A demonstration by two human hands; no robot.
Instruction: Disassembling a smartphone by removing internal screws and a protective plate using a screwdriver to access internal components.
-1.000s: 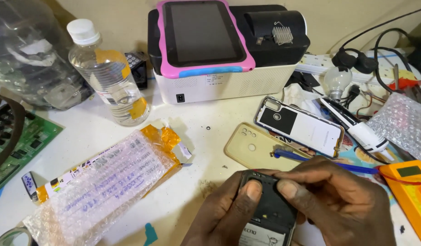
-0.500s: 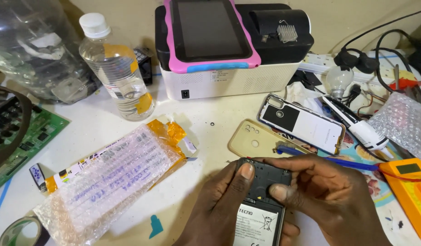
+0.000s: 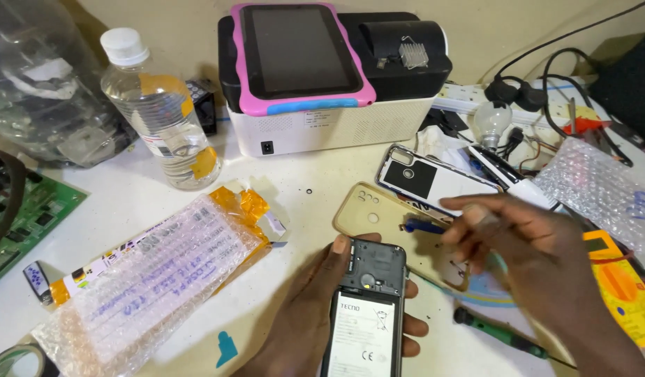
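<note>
The right hand (image 3: pixel 539 244) has left the phone (image 3: pixel 368 307) and now hovers over the tan case (image 3: pixel 378 216).

The left hand (image 3: pixel 315 314) grasps the phone from below, back side up with its cover off — thumb on the left edge, fingers on the right. The right hand is blurred — I cannot tell if its fingers pinch anything. A green screwdriver (image 3: pixel 497 331) lies near, and a bubble-wrap packet (image 3: pixel 162 279) to the left.

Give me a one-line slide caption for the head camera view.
Left hand holds an opened phone back-up while right hand hovers over a tan phone case.
</note>
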